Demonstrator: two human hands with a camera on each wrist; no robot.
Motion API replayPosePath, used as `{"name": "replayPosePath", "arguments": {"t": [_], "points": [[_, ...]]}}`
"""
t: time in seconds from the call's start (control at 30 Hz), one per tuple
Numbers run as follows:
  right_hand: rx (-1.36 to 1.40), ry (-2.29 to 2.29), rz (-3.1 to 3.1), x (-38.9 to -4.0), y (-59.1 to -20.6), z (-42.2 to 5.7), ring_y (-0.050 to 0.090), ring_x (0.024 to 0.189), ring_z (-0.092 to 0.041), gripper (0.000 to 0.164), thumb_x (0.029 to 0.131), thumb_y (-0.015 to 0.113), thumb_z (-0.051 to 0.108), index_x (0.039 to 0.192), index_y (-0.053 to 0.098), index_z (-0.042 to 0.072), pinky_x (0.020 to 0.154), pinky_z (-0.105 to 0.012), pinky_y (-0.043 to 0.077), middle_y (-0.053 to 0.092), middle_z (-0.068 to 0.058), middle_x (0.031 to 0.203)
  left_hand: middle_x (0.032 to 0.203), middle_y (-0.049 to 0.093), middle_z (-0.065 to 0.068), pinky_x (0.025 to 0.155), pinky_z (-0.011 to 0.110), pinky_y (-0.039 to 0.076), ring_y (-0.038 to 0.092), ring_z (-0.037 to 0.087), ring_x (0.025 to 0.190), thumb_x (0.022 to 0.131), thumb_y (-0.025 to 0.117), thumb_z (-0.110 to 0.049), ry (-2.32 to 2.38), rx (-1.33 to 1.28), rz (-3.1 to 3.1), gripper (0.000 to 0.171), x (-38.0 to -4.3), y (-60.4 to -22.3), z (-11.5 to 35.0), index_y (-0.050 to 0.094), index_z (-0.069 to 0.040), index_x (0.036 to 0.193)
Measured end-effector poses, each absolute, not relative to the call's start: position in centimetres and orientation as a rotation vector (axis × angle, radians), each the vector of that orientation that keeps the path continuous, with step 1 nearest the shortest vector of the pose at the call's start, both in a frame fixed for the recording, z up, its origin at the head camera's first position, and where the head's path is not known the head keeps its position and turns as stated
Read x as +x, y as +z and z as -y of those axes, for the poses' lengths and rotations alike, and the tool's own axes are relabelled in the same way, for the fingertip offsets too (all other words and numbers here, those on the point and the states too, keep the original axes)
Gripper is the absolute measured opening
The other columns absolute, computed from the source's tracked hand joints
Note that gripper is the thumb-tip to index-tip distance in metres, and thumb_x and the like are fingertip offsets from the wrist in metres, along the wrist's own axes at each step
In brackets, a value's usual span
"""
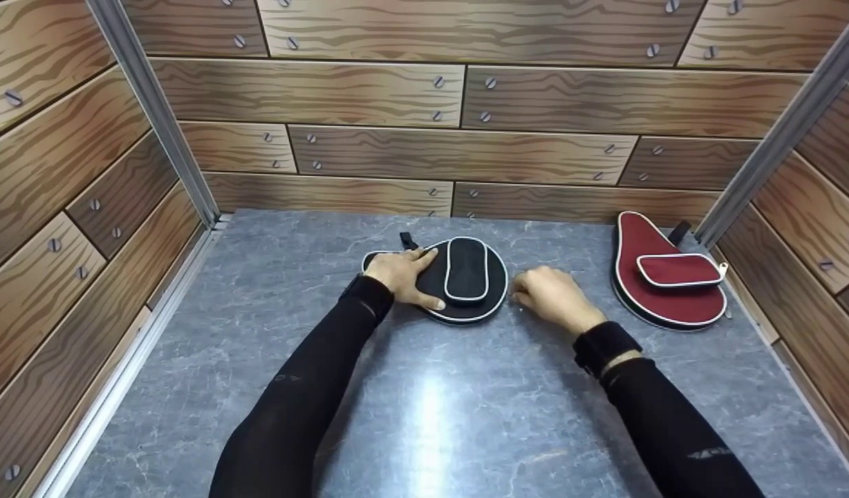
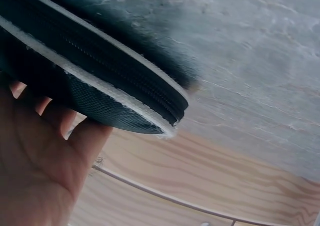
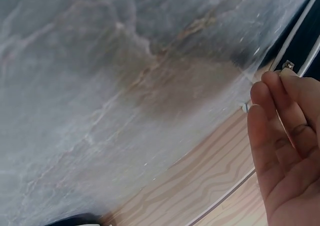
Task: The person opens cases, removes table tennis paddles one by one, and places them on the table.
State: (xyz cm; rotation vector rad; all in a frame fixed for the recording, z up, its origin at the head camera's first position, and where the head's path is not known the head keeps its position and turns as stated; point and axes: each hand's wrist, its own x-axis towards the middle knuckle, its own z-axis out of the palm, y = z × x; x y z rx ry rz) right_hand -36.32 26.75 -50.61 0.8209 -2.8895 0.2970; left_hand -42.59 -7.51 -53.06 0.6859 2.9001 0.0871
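Note:
A black table tennis bat case (image 1: 493,277) with white piping and a front pocket (image 1: 467,270) lies flat on the grey table. My left hand (image 1: 399,273) rests on its narrower left part, thumb and fingers spread over the cover. In the left wrist view, the closed-looking zipper (image 2: 95,55) runs along the case's side (image 2: 107,105). At the round right edge, my right hand (image 1: 549,294) pinches a zipper pull between thumb and forefinger. The right wrist view shows the metal zipper slider (image 3: 288,64) beside those fingertips; the pull itself is mostly hidden by them.
A red bat case (image 1: 659,297) with white piping and a pocket lies at the right, near the side wall. Wood-patterned panels (image 1: 376,152) enclose the grey table (image 1: 258,387) at the back and both sides. A black strap loop (image 1: 407,240) sticks out behind the black case.

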Motion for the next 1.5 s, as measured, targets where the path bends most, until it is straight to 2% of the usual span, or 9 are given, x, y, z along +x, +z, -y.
{"name": "replayPosePath", "arguments": {"t": [0.2, 0.4, 0.5, 0.67, 0.83, 0.97, 1.07, 1.2, 1.5], "points": [[0.869, 0.332, 2.863, -35.9, -50.9, -26.3, 0.083, 0.083, -0.035, 0.008, 0.099, 0.089, 0.013, 0.092, 0.086, 0.012, 0.074, -0.061, 0.066, 0.086, -0.006, 0.089, 0.195, 0.035, 0.011, 0.133, 0.070, 0.052, 0.045, 0.041, 0.176, 0.080, 0.068, -0.107, 0.106, 0.644, -2.899, 0.139, -44.7, -55.3, 7.3, 0.021, -0.036, 0.190], [0.897, 0.367, 2.856, -35.4, -51.1, -25.4, 0.080, 0.081, -0.028, 0.007, 0.100, 0.087, 0.012, 0.093, 0.087, 0.013, 0.075, -0.058, 0.067, 0.086, -0.005, 0.089, 0.195, 0.034, 0.013, 0.138, 0.072, 0.046, 0.040, 0.044, 0.178, 0.084, 0.077, -0.095, 0.191, 0.546, -2.901, 0.133, -44.1, -54.5, 6.6, 0.024, -0.033, 0.189], [0.920, 0.377, 2.856, -35.1, -51.1, -24.8, 0.078, 0.079, -0.026, 0.009, 0.101, 0.087, 0.012, 0.092, 0.086, 0.013, 0.073, -0.057, 0.066, 0.084, -0.003, 0.086, 0.192, 0.039, 0.015, 0.138, 0.070, 0.046, 0.042, 0.045, 0.177, 0.085, 0.078, -0.092, 0.212, 0.517, -2.928, 0.131, -43.3, -53.7, 6.3, 0.028, -0.029, 0.189], [0.966, 0.365, 2.848, -34.6, -50.9, -24.0, 0.078, 0.079, -0.025, 0.006, 0.101, 0.087, 0.013, 0.095, 0.087, 0.014, 0.074, -0.056, 0.067, 0.084, -0.001, 0.086, 0.188, 0.047, 0.014, 0.133, 0.065, 0.053, 0.050, 0.043, 0.172, 0.087, 0.075, -0.094, 0.137, 0.502, -2.979, 0.129, -42.2, -52.7, 5.9, 0.031, -0.028, 0.188], [0.914, 0.384, 2.852, -34.4, -51.0, -23.6, 0.077, 0.078, -0.023, 0.006, 0.101, 0.088, 0.014, 0.095, 0.088, 0.014, 0.074, -0.055, 0.067, 0.083, -0.001, 0.085, 0.192, 0.040, 0.014, 0.137, 0.066, 0.049, 0.042, 0.040, 0.178, 0.088, 0.074, -0.093, 0.180, 0.524, -2.934, 0.128, -42.8, -53.1, 6.3, 0.029, -0.027, 0.189], [0.840, 0.413, 2.855, -34.6, -51.1, -23.6, 0.072, 0.073, -0.019, 0.011, 0.101, 0.088, 0.014, 0.090, 0.084, 0.015, 0.069, -0.053, 0.064, 0.080, 0.001, 0.080, 0.192, 0.040, 0.012, 0.135, 0.066, 0.051, 0.043, 0.036, 0.178, 0.092, 0.063, -0.098, 0.139, 0.557, -2.924, 0.123, -42.3, -52.6, 6.6, 0.029, -0.029, 0.188], [0.823, 0.439, 2.841, -34.8, -51.1, -24.0, 0.070, 0.071, -0.020, 0.014, 0.100, 0.088, 0.015, 0.088, 0.082, 0.016, 0.066, -0.054, 0.062, 0.078, 0.001, 0.078, 0.192, 0.042, 0.010, 0.134, 0.064, 0.053, 0.045, 0.036, 0.176, 0.098, 0.059, -0.095, 0.138, 0.562, -2.911, 0.114, -40.5, -50.8, 6.9, 0.031, -0.030, 0.188], [0.834, 0.456, 2.778, -35.7, -51.6, -25.1, 0.069, 0.069, -0.020, 0.015, 0.098, 0.088, 0.017, 0.085, 0.080, 0.020, 0.063, -0.054, 0.060, 0.076, 0.004, 0.077, 0.193, 0.039, 0.013, 0.135, 0.068, 0.050, 0.044, 0.044, 0.176, 0.105, 0.062, -0.083, 0.214, 0.575, -2.860, 0.103, -38.1, -48.7, 7.3, 0.031, -0.029, 0.188], [0.665, 0.370, 2.853, -36.5, -50.9, -25.8, 0.072, 0.071, -0.032, 0.025, 0.097, 0.088, 0.014, 0.076, 0.074, 0.015, 0.069, -0.063, 0.060, 0.075, -0.004, 0.073, 0.194, 0.028, 0.022, 0.146, 0.062, 0.037, 0.032, 0.042, 0.182, 0.113, 0.063, -0.067, 0.251, 0.775, -2.726, 0.094, -37.1, -48.5, 8.4, 0.029, -0.022, 0.188]]}}
